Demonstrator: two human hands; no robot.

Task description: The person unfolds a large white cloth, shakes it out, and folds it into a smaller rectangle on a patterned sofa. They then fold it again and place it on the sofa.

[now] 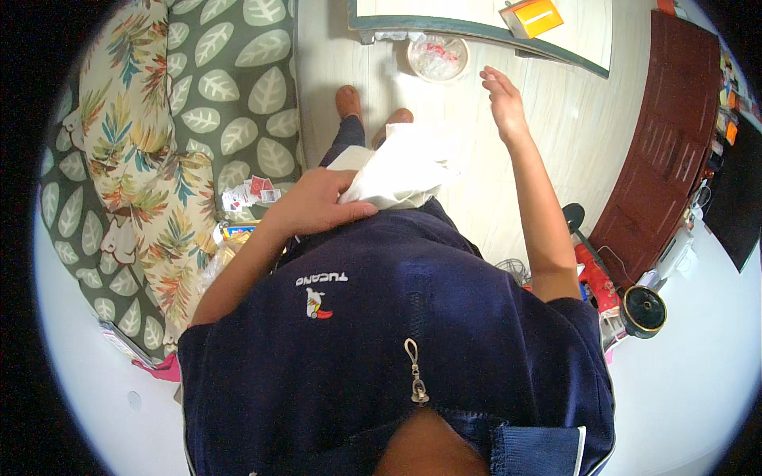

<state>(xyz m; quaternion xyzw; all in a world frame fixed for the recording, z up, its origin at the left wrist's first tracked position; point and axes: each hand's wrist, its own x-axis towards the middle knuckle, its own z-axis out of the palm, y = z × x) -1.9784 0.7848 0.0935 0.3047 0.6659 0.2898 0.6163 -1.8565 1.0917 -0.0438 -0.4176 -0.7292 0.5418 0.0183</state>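
My left hand [324, 201] is closed on a white cloth-like piece [409, 170], thumb laid along its near edge. The piece rests bunched over my lap, bright and overexposed, so its exact kind cannot be made out. Out to the right, my right hand [506, 107] is raised over the floor with fingers stretched and nothing visible in it. Closest to that hand is a round whitish bin [466, 57] lined with clear plastic, with red bits inside.
A table [444, 26] with a dark green edge stands ahead, bearing an orange-yellow box [536, 17]. On the left is a leaf-patterned sofa [238, 95] with playing cards [252, 192] and floral cushions [131, 119]. A dark red-brown cabinet [655, 151] stands at the right.
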